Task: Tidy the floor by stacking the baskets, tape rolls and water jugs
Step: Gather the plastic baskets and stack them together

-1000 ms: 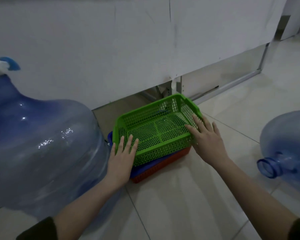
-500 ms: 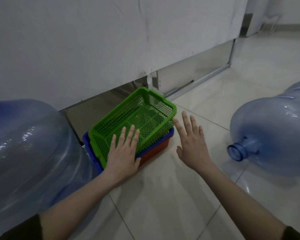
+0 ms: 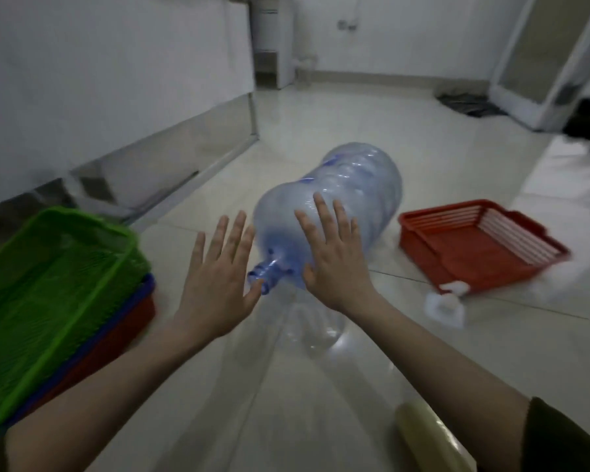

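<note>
Pale tiled floor (image 3: 286, 420), white wall panel (image 3: 116, 63) (perhaps a cabinet side)

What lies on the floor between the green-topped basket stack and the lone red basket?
The water jug, lying on its side, neck toward the person, in the head view.

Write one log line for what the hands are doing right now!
water jug: lying on side | left hand: open, near its neck | right hand: open, at its shoulder | red basket: unstacked
</note>
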